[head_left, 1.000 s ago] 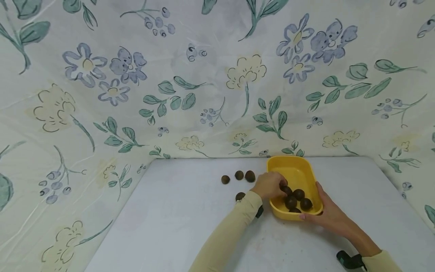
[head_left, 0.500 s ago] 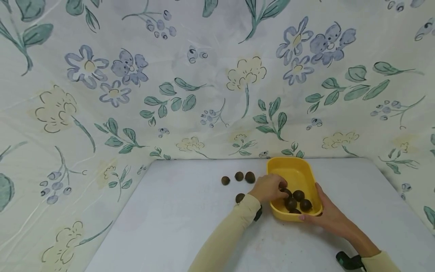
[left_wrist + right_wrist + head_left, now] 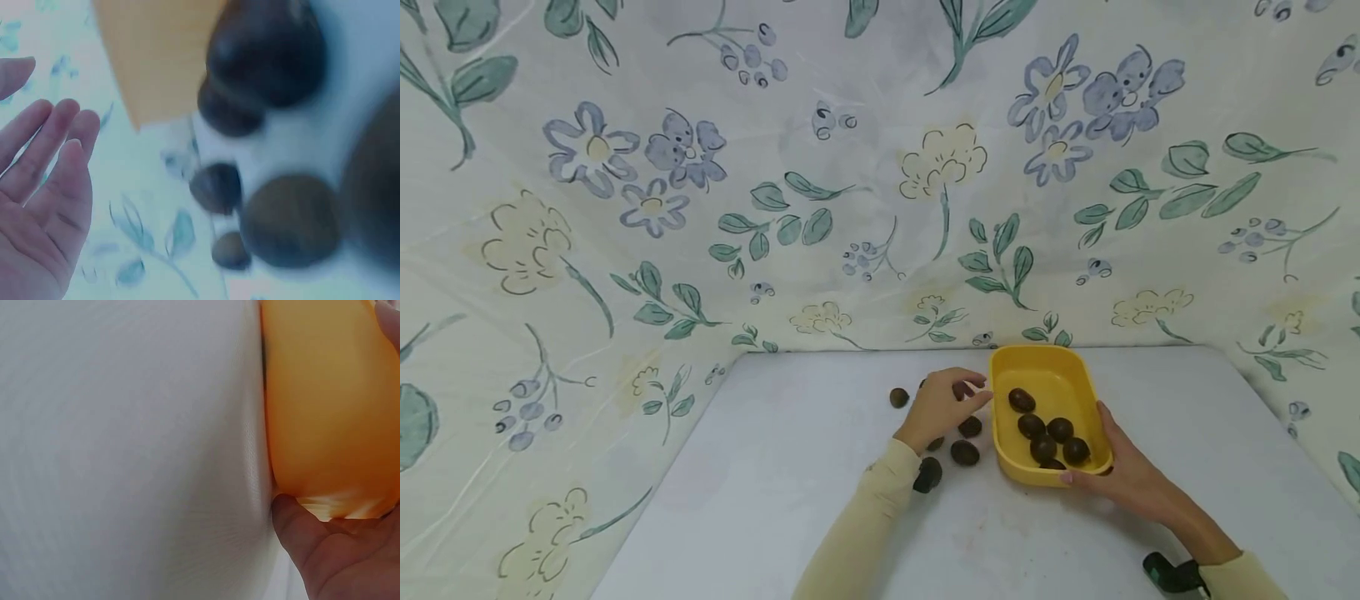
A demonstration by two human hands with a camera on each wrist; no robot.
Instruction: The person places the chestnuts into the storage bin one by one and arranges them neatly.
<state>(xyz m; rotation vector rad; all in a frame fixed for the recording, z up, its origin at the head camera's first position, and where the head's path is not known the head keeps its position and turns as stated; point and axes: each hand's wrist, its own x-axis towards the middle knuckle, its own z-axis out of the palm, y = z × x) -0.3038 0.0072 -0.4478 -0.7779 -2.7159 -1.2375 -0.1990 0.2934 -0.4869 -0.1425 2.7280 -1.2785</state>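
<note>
In the head view my left hand [image 3: 942, 407] hovers just left of the yellow plastic container [image 3: 1078, 379], above several dark brown, round, fruit- or nut-like balls [image 3: 965, 452] on the table. Its fingers are extended with nothing between them; the left wrist view shows the same hand [image 3: 47, 200] with a bare palm and the balls [image 3: 290, 219] off to its side. My right hand [image 3: 1138, 483] grips the container's near right corner, thumb at the front and fingers along the side. Inside the container, several brown balls [image 3: 1060, 430] lie mostly toward the near end.
One brown ball [image 3: 898, 397] lies at the left of the loose group; others are partly hidden by the left hand and wrist. The white table [image 3: 760, 483] meets a floral cloth backdrop [image 3: 865, 167] behind the container. A dark wrist device [image 3: 1172, 575] sits by the right sleeve.
My left hand has come out of the container and moved left over the loose balls. A ball it covered now shows near the container's left wall. The right hand stays in place.
</note>
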